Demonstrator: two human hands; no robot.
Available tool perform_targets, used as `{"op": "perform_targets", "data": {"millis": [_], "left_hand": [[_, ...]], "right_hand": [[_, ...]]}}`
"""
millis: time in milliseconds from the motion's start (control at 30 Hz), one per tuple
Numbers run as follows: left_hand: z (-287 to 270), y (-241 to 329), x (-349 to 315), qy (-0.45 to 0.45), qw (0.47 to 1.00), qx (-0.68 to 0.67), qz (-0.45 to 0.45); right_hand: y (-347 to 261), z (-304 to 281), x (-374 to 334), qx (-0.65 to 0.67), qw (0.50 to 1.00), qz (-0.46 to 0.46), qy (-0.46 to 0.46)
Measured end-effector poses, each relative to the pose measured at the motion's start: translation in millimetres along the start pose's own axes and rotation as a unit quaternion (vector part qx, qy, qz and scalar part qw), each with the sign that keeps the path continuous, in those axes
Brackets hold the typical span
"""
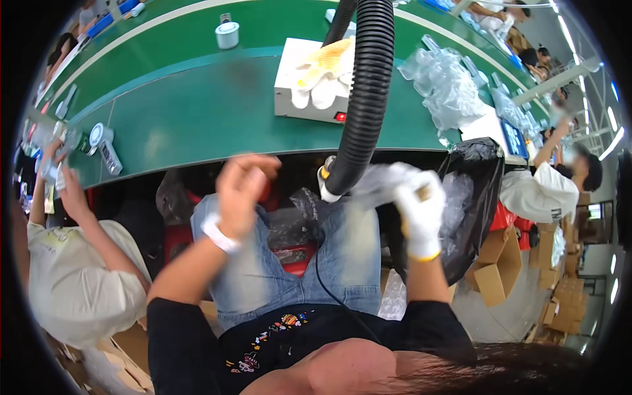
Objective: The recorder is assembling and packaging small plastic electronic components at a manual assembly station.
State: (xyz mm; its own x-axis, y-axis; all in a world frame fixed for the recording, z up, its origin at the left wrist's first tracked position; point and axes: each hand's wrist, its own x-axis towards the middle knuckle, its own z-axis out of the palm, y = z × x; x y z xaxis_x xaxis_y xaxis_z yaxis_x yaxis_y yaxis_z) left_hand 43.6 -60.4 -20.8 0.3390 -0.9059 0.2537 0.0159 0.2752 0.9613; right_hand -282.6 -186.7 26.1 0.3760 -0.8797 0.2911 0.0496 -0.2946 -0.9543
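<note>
Gloved right hand [421,203] pinches clear film [383,184].
The film extends leftward of that hand, beside the hose [370,85]; bare left hand [241,192], blurred, stands half-open with nothing visible in it.

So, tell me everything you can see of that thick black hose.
The black hose is thick, closely ribbed and plastic-looking. It comes down from the picture's top edge, passing in front of the pale box and the green table's edge, and bends to a white fitting with some yellow. The gloved right hand, to its right, holds blurred clear plastic; whether that touches the hose is unclear.
</note>
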Motion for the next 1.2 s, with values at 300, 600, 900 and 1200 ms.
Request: {"op": "perform_targets", "data": {"millis": [300, 600, 900, 1200], "left_hand": [[83, -39, -58, 0.108, 0.875, -0.392, -0.261], [47, -27, -52, -0.06, 0.975, 0.199, 0.079], [63, -45, -27, -0.053, 0.994, 0.096, -0.016], [63, -39, -60, 0.029, 0.836, -0.397, -0.378]], "right_hand": [[73, 148, -51, 0.282, 0.939, 0.169, -0.106], [59, 124, -43, -0.188, 0.958, 0.059, -0.208], [66, 52, -61, -0.079, 0.952, 0.237, -0.178], [83, 123, -112, 0.035, 0.995, 0.086, -0.04]]}}
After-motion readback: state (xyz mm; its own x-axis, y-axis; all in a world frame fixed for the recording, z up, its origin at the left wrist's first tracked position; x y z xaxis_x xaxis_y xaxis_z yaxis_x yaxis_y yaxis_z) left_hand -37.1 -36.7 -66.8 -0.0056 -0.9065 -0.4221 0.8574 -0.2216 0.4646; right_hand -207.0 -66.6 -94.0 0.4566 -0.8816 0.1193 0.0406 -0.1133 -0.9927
